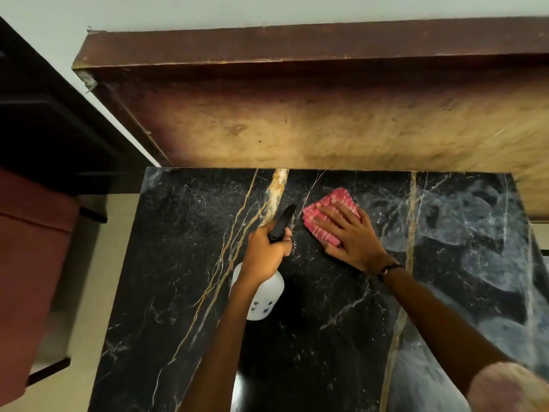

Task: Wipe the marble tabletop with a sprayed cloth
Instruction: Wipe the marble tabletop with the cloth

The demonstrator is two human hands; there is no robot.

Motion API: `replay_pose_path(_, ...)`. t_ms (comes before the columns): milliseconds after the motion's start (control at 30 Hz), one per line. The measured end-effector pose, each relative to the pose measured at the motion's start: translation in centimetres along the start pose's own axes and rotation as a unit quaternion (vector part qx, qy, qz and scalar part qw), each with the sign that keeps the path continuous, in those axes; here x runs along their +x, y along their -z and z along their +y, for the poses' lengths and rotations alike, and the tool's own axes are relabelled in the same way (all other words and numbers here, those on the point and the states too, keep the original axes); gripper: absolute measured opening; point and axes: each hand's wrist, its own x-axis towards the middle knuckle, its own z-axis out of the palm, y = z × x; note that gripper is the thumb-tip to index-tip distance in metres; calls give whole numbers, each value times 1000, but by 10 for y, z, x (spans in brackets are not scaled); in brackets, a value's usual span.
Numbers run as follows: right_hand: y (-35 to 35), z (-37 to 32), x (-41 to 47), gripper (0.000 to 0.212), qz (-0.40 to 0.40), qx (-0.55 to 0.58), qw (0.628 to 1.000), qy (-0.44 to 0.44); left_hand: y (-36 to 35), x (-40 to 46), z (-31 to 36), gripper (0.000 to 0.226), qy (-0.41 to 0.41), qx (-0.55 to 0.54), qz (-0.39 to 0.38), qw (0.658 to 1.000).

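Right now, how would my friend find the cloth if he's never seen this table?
Look at the black marble table with gold veins, then toward its far edge by the wooden board. The cloth lies flat there under the right hand. It is the only pink, striped thing on the table.

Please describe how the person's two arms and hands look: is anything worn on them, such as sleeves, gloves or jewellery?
Both forearms are bare, with no sleeves reaching them and no gloves. The right hand has a thin dark band around its wrist, with a small lighter spot on it. The left hand and its wrist show nothing worn. No rings are visible on either hand.
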Motion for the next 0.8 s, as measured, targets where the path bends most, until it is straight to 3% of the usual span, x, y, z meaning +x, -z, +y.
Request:
replay_pose_path(133,8,-15,63,68,9,39,992,-116,1,3,0,24,-8,-14,-2,1000)
replay_pose_path(233,6,-38,101,64,9,49,989,-141,0,5,0,22,-11,-10,5,1000)
replay_pose_path(333,-2,-58,107,63,0,26,994,-106,-3,7,-1,16,-20,18,17,1000)
replay_pose_path(400,-5,-62,90,53,-5,-16,999,-36,-5,9,-2,15,-25,31,24,999)
replay_pose_path(500,-8,-42,43,60,43,-6,999,23,-3,11,-7,18,-37,20,29,999)
replay_pose_path(633,0,1,9,71,41,30,993,-108,2,11,-7,23,-34,-34,33,998)
replay_pose_path(800,14,2,73,76,20,59,970,-235,6,8,-3,25,-22,-56,46,997)
